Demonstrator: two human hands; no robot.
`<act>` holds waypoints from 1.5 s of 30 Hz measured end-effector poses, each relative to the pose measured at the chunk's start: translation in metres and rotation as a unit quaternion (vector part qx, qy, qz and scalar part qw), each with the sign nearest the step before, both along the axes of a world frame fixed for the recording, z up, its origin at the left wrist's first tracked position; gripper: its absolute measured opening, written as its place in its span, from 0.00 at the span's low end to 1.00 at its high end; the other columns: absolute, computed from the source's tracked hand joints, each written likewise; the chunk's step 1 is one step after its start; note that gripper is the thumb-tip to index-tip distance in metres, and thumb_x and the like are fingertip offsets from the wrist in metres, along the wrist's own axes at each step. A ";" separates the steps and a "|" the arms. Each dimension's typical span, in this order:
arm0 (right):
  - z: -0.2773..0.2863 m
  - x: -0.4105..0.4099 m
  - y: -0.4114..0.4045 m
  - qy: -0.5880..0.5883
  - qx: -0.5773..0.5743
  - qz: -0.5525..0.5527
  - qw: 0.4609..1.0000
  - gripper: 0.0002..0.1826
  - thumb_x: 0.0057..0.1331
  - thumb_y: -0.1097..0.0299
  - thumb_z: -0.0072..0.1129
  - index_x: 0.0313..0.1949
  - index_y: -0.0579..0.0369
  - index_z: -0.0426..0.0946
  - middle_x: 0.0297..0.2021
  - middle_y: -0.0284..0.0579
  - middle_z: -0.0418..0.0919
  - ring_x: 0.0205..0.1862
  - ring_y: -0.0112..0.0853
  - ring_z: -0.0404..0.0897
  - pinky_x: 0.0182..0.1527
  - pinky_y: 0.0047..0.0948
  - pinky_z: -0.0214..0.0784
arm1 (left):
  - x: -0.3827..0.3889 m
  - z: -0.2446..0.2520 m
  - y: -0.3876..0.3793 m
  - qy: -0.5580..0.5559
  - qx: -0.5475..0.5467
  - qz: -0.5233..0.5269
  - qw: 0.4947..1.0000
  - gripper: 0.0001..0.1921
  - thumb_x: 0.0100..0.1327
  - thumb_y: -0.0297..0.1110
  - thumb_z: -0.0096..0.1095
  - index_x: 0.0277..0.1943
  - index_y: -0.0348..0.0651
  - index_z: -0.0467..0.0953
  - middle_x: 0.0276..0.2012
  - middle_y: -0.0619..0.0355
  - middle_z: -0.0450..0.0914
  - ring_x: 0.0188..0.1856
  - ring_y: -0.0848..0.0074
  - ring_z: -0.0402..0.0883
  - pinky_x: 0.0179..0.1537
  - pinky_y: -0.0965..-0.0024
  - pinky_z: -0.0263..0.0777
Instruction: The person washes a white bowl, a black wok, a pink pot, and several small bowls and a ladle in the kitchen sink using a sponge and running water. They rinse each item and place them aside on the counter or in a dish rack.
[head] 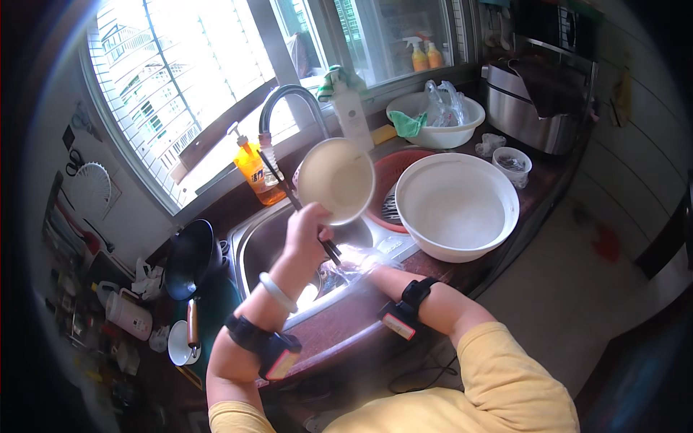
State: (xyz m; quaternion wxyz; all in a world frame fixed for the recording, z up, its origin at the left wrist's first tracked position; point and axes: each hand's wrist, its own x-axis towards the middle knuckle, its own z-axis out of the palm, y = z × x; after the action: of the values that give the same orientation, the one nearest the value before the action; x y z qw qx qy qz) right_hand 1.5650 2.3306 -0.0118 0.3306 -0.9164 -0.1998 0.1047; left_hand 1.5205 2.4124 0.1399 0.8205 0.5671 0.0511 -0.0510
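My left hand (308,233) grips a light-coloured bowl (335,181) by its lower rim, its inside turned towards me, above the stainless steel sink (254,254). A pair of dark chopsticks (279,178) crosses the same hand, slanting down to the right. Clear plastic film (373,260), a bag or a thin glove, covers my right hand (354,262) at the sink's front right edge. Glare and the film hide those fingers. Below them, part of a shiny metal item (309,292) shows in the sink.
Right of the sink stands a large white basin (457,205) beside a red colander (390,168). Behind are a faucet (292,92), an orange soap bottle (254,170) and a white basin (438,135) with plastic bags. A black wok (189,260) and small white pot (181,343) stand left.
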 end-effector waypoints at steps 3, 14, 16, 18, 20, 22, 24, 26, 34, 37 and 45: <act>0.005 -0.005 0.002 -0.024 0.010 -0.012 1.000 0.25 0.57 0.43 0.52 0.36 0.54 0.81 0.32 0.53 0.81 0.36 0.46 0.80 0.39 0.41 0.70 | -0.019 -0.018 -0.025 -0.031 -0.012 0.057 0.998 0.09 0.49 0.23 0.53 0.36 0.37 0.67 0.23 0.58 0.68 0.14 0.80 0.61 0.14 0.78 0.54; -0.008 -0.001 0.008 -0.056 0.010 0.020 0.998 0.23 0.57 0.46 0.52 0.35 0.53 0.81 0.32 0.51 0.81 0.36 0.45 0.80 0.39 0.41 0.70 | -0.018 -0.015 -0.070 -0.008 0.031 -0.064 0.997 0.12 0.50 0.24 0.50 0.39 0.39 0.63 0.23 0.58 0.67 0.17 0.80 0.62 0.15 0.76 0.53; -0.008 -0.001 0.009 -0.059 0.009 0.023 0.998 0.22 0.57 0.46 0.52 0.35 0.53 0.81 0.32 0.51 0.81 0.36 0.44 0.80 0.39 0.41 0.70 | -0.006 -0.011 -0.082 -0.006 0.069 -0.101 0.992 0.13 0.51 0.28 0.53 0.39 0.38 0.63 0.24 0.57 0.68 0.17 0.79 0.64 0.15 0.76 0.56; -0.008 -0.001 0.010 -0.062 0.012 0.026 0.998 0.22 0.57 0.46 0.52 0.35 0.52 0.81 0.32 0.51 0.81 0.36 0.44 0.80 0.39 0.41 0.70 | 0.006 -0.007 -0.094 -0.021 0.124 -0.149 0.981 0.16 0.52 0.33 0.59 0.40 0.36 0.63 0.25 0.56 0.69 0.18 0.79 0.68 0.16 0.76 0.61; -0.009 0.000 0.011 -0.065 0.013 0.029 0.997 0.22 0.57 0.47 0.52 0.35 0.52 0.81 0.32 0.50 0.81 0.36 0.44 0.80 0.39 0.41 0.70 | 0.015 -0.003 -0.110 -0.071 0.225 -0.172 0.956 0.22 0.51 0.41 0.64 0.40 0.35 0.64 0.28 0.54 0.71 0.21 0.76 0.72 0.19 0.75 0.66; -0.010 0.001 0.013 -0.066 0.017 0.032 0.997 0.21 0.57 0.47 0.52 0.35 0.52 0.81 0.32 0.50 0.81 0.36 0.44 0.80 0.39 0.41 0.70 | 0.024 0.000 -0.126 -0.106 0.352 -0.165 0.915 0.33 0.46 0.53 0.70 0.42 0.31 0.65 0.32 0.49 0.75 0.29 0.68 0.79 0.29 0.68 0.73; -0.010 0.002 0.015 -0.067 0.021 0.034 0.997 0.21 0.57 0.48 0.52 0.35 0.52 0.81 0.32 0.50 0.81 0.36 0.43 0.80 0.39 0.41 0.70 | 0.031 0.002 -0.142 -0.174 0.444 -0.151 0.866 0.35 0.45 0.55 0.71 0.42 0.31 0.65 0.34 0.46 0.76 0.34 0.65 0.80 0.34 0.66 0.73; -0.010 0.002 0.017 -0.070 0.022 0.037 0.997 0.21 0.57 0.48 0.52 0.35 0.52 0.81 0.32 0.50 0.81 0.35 0.43 0.80 0.39 0.41 0.70 | 0.034 0.001 -0.153 -0.196 0.479 -0.159 0.840 0.38 0.42 0.58 0.73 0.43 0.31 0.65 0.37 0.43 0.77 0.41 0.62 0.78 0.41 0.64 0.71; -0.009 0.003 0.016 -0.076 0.017 0.043 0.996 0.19 0.57 0.49 0.52 0.34 0.51 0.81 0.33 0.49 0.81 0.35 0.42 0.80 0.38 0.41 0.70 | 0.051 -0.017 -0.179 -0.143 0.502 -0.253 0.814 0.36 0.48 0.63 0.66 0.39 0.32 0.68 0.23 0.52 0.74 0.19 0.74 0.72 0.19 0.71 0.65; -0.010 0.003 0.016 -0.076 0.014 0.044 0.996 0.19 0.57 0.50 0.52 0.34 0.51 0.81 0.33 0.48 0.81 0.35 0.42 0.80 0.38 0.41 0.70 | 0.061 -0.020 -0.177 0.005 0.444 -0.320 0.837 0.33 0.54 0.63 0.60 0.38 0.32 0.70 0.27 0.52 0.73 0.24 0.73 0.75 0.24 0.69 0.69; -0.015 0.007 0.019 -0.078 0.008 0.054 0.995 0.17 0.57 0.52 0.52 0.34 0.50 0.81 0.33 0.47 0.81 0.35 0.41 0.80 0.38 0.41 0.70 | 0.059 -0.026 -0.147 0.106 0.181 -0.369 0.906 0.26 0.62 0.61 0.49 0.38 0.40 0.70 0.17 0.60 0.66 0.13 0.76 0.66 0.11 0.76 0.53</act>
State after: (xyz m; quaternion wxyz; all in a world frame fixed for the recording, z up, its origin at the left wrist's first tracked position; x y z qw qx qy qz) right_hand 1.5723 2.3499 -0.0264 0.3149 -0.9070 -0.2752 0.0495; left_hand 1.5795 2.2650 0.1134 0.6162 0.6754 -0.0664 -0.3997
